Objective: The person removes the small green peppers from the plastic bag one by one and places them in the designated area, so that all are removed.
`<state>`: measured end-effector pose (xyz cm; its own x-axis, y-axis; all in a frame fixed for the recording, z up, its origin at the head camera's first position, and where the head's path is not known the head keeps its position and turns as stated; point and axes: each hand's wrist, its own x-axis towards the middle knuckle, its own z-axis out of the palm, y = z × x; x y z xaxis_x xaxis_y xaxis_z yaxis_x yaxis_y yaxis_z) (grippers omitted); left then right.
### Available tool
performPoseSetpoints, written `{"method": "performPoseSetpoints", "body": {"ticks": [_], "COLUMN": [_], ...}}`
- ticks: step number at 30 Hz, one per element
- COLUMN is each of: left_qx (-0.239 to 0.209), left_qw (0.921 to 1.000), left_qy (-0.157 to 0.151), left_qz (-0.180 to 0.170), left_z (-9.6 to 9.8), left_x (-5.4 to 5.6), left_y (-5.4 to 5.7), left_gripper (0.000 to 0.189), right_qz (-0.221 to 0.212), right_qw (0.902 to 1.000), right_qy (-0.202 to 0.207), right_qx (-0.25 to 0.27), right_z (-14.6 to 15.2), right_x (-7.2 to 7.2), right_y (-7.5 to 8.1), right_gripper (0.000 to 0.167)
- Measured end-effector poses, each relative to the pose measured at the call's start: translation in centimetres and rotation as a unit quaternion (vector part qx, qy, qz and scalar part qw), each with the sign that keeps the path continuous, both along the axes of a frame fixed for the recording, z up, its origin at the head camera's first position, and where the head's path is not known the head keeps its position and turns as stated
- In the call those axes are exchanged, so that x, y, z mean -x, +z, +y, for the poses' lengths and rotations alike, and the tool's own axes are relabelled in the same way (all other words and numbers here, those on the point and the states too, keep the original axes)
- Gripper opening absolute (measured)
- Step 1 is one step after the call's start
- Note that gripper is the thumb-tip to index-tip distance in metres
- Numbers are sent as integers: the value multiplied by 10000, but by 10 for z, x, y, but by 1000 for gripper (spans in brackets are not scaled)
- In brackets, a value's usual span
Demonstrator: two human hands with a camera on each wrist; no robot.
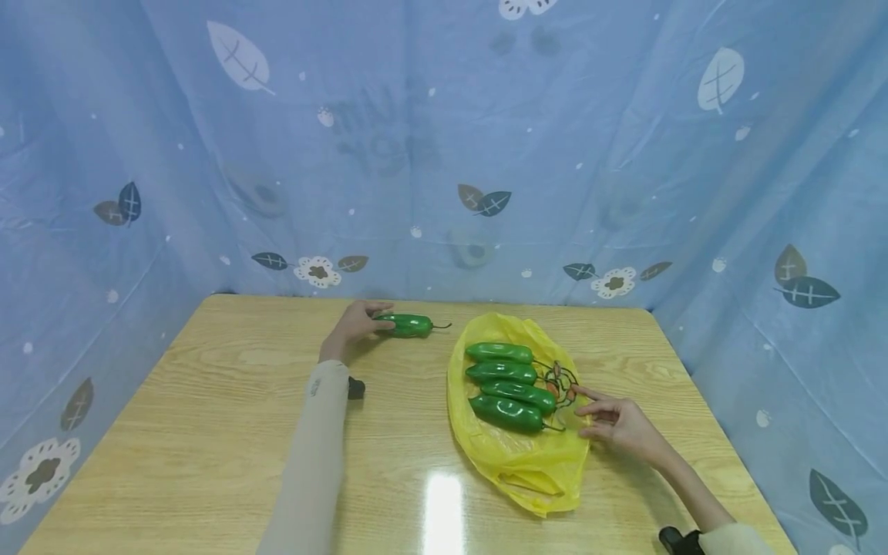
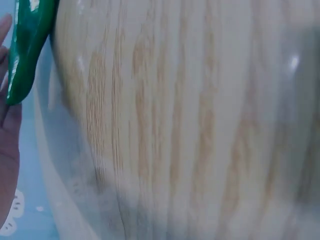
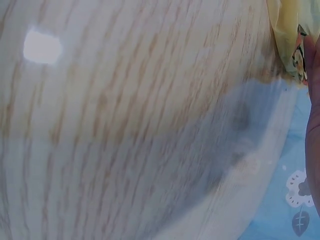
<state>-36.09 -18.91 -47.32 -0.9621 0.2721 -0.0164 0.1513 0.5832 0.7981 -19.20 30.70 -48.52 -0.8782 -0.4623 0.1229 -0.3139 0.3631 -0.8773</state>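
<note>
Near the far edge of the table, my left hand (image 1: 355, 324) grips the blunt end of a green chili pepper (image 1: 411, 325), whose thin stem points right. In the left wrist view the same pepper (image 2: 29, 47) shows at the upper left against the fingers. A yellow plastic bag (image 1: 513, 462) lies spread right of centre, with several green peppers (image 1: 506, 414) side by side on it. My right hand (image 1: 627, 426) pinches the bag's right edge, beside the printed design; its exact hold is partly hidden. The bag (image 3: 285, 30) also appears at the right wrist view's upper right.
The wooden table (image 1: 208, 432) reflects a bright light near its front. A blue patterned curtain (image 1: 416, 154) hangs behind the table and along both sides. Dark wrist straps (image 1: 678, 542) sit on the forearms.
</note>
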Motion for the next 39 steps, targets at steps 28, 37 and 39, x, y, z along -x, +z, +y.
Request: {"method": "performPoseSetpoints", "body": {"ticks": [28, 37, 39], "left_qx": [-1667, -1964, -1952], "left_qw": [9851, 9789, 9782], "left_qy": [-271, -524, -661], "left_qz": [312, 211, 257], "left_z": [7, 21, 26], "left_x": [-62, -84, -87], "left_y": [33, 45, 47], "left_gripper": [47, 43, 43], "right_qz": [33, 0, -49], "right_qw": [9998, 9999, 9999], "right_qy": [-47, -19, -42], "right_qx": [-194, -104, -95], "right_z": [-3, -2, -1], "right_x": [0, 2, 2], "right_y": [2, 4, 5], "right_gripper": [29, 28, 29]}}
